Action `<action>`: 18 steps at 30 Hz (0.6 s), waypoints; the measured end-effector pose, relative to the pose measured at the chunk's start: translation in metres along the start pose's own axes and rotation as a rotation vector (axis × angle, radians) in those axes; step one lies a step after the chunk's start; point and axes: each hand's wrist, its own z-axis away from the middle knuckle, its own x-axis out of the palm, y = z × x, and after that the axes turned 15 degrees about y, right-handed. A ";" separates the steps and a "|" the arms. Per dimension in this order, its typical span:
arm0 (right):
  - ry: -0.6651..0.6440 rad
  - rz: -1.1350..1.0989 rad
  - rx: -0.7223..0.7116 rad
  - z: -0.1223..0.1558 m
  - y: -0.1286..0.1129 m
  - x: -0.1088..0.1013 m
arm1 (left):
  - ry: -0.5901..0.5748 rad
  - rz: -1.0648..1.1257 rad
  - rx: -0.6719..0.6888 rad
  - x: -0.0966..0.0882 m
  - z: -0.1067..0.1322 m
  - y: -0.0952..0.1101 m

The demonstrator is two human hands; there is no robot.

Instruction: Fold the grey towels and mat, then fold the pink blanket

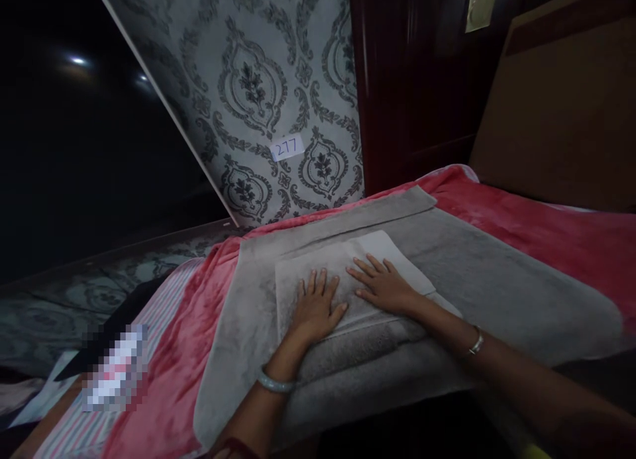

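A small folded white towel [348,260] lies on top of a large grey towel [497,273] spread over a red blanket [546,234]. My left hand [315,306] rests flat on the folded towel's near left part, fingers spread. My right hand [382,283] lies flat beside it on the towel's middle, fingers stretched out toward the far left. Both hands press on the cloth and hold nothing. A pale bangle circles my left wrist and a thin bracelet my right.
A patterned wall panel [278,88] with a paper label reading 277 [287,147] stands behind the bed. Dark red wooden furniture [412,81] is at the back right. A striped sheet [163,300] and a blurred object [116,366] lie at the left.
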 end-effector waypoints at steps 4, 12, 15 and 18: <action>-0.038 0.013 -0.001 -0.001 0.000 -0.008 | -0.006 -0.027 -0.001 -0.002 -0.001 0.001; -0.066 -0.014 -0.007 0.024 0.020 -0.020 | -0.033 -0.090 -0.031 -0.010 0.013 0.002; -0.046 -0.030 -0.003 0.038 0.029 -0.023 | -0.035 -0.135 -0.079 -0.015 0.028 0.001; -0.062 -0.034 0.014 0.051 0.038 -0.030 | -0.029 -0.162 -0.125 -0.020 0.051 -0.003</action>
